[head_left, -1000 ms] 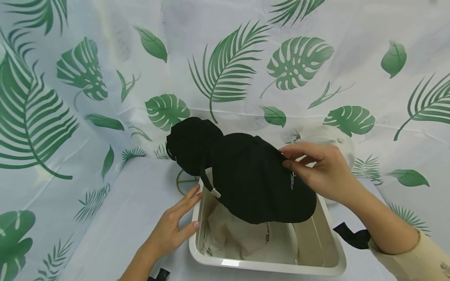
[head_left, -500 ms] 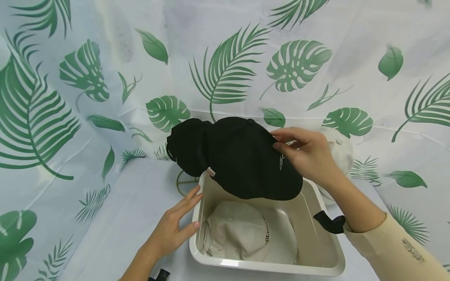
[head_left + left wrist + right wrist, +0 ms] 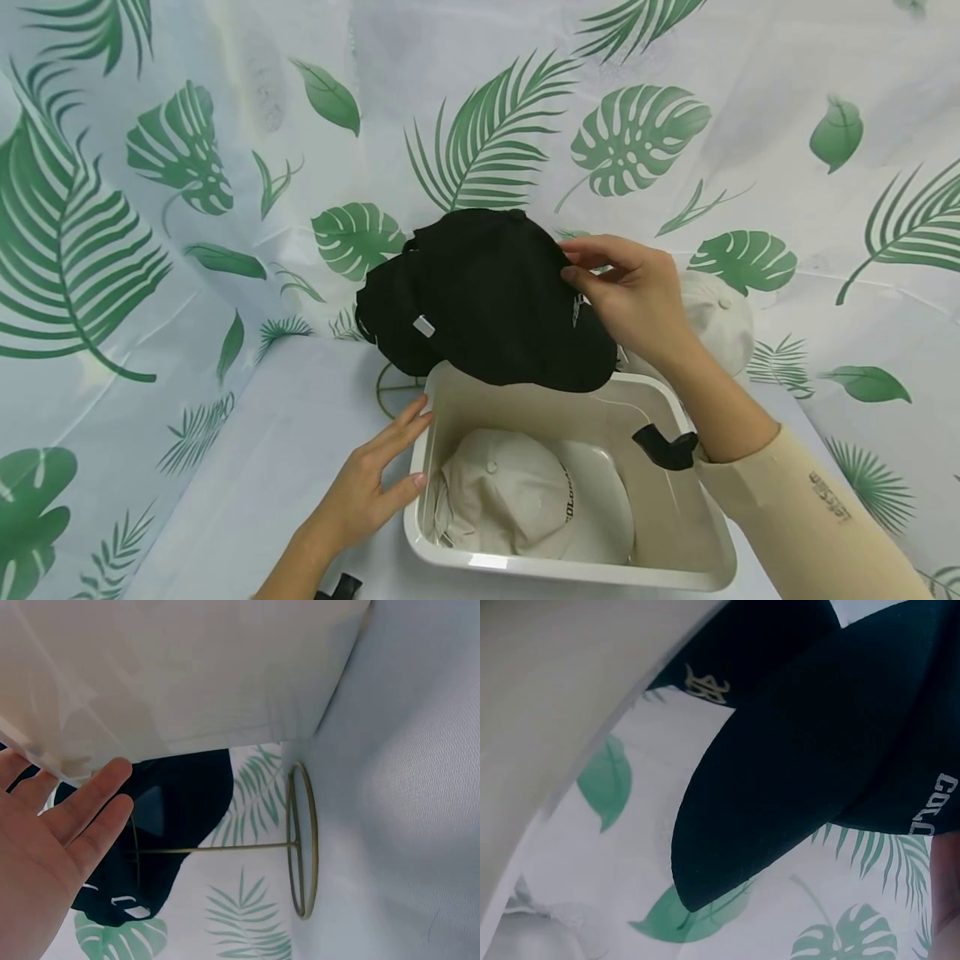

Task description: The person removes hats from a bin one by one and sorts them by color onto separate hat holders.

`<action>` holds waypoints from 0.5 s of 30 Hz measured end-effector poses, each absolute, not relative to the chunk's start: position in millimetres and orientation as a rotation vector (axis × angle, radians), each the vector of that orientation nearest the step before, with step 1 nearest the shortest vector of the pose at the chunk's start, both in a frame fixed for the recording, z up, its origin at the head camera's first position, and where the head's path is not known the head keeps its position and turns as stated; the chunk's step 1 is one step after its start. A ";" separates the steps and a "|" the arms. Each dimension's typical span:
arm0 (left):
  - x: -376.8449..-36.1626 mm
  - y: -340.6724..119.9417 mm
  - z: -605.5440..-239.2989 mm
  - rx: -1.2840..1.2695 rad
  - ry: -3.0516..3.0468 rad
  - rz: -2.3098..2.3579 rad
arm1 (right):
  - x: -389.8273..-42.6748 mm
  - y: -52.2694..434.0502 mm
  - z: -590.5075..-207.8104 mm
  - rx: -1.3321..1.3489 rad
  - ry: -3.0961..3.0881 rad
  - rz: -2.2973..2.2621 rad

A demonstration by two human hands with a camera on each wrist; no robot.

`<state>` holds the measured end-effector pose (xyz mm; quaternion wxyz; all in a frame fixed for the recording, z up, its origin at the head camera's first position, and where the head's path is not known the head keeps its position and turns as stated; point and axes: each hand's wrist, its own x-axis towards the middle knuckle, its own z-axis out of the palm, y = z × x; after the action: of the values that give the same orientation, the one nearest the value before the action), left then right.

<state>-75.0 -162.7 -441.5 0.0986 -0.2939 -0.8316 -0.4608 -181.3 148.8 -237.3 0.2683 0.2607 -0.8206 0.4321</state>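
Held in the right hand [image 3: 637,304], above the far edge of the tub [image 3: 562,571]: a cap [image 3: 510,304], pinched at its crown. Behind and left of that cap, on a wire stand [image 3: 300,840]: a second cap [image 3: 386,321]. Flat against the tub's left wall: the left hand [image 3: 371,487], fingers pointing toward the stand's ring base. Inside the tub, right of the left hand and below the right hand: a third cap [image 3: 517,500]. Behind the right hand: a fourth cap [image 3: 720,317]. Under everything and up behind: a leaf-print sheet [image 3: 225,467].
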 end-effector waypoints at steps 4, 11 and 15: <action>-74.6 -162.9 -440.6 -0.868 -2.465 -1.373 | -190.9 142.7 -237.8 0.708 -2.185 1.214; -75.4 -162.9 -440.9 -0.875 -2.456 -1.377 | -212.4 131.9 -243.2 0.732 -2.117 1.282; -75.5 -163.4 -440.8 -0.873 -2.460 -1.373 | -223.1 122.6 -246.7 0.752 -2.083 1.317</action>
<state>-75.5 -163.4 -440.8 0.0961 -0.2946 -0.8302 -0.4633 -223.1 122.6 -246.7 0.2786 0.2802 -0.7764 0.4909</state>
